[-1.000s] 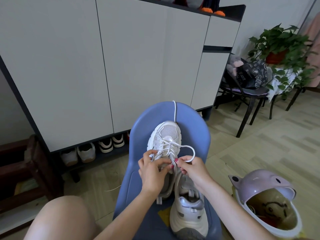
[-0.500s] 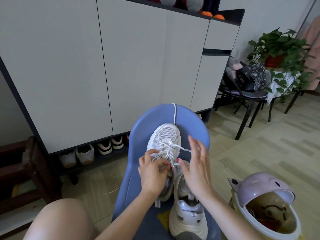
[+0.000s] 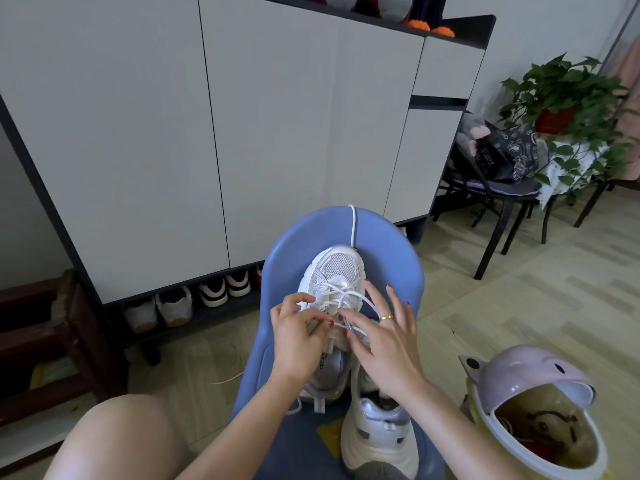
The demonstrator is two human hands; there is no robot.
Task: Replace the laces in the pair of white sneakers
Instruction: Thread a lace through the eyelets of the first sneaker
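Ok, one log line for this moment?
left hand: pinches white lace | right hand: fingers spread, lace over them | white mesh sneaker: partly laced, on blue plastic chair

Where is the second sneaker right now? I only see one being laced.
In the head view, the second sneaker lies low and centre on the blue chair, under the right hand, beside the sneaker being laced.
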